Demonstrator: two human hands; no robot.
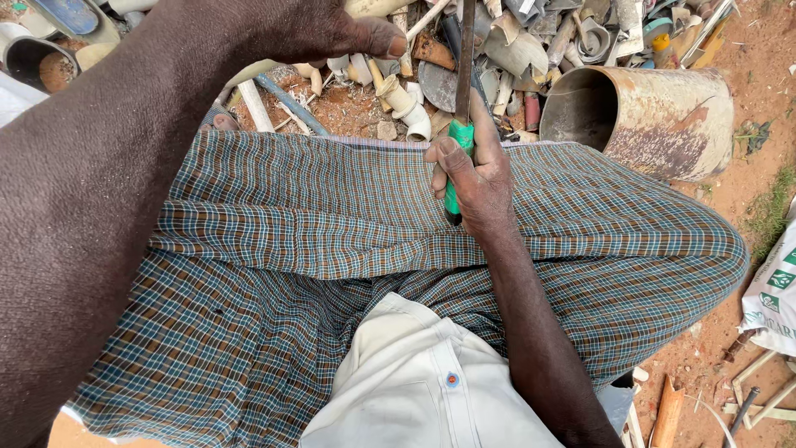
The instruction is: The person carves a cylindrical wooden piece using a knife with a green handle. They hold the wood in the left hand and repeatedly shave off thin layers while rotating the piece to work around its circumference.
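Nearest us we count one white shirt (pixel 414 382) and one checked cloth (pixel 274 249) stretched over our two knees. Two hands are in view. Our right hand (pixel 473 178) rests at the cloth's far edge, clenched around the single green handle of one tool (pixel 458 108). The handle runs down through the fist, its dark butt showing below the fingers, and the long dark blade rises straight out of the top of the fist toward the far edge of the view. Our left hand (pixel 332 33) is farther off, at the top, past the cloth's far left corner; whether it grips anything we cannot tell. Beyond lie one rusty drum (pixel 663 116) on its side and one scrap heap (pixel 514 41), its pieces too many to count.
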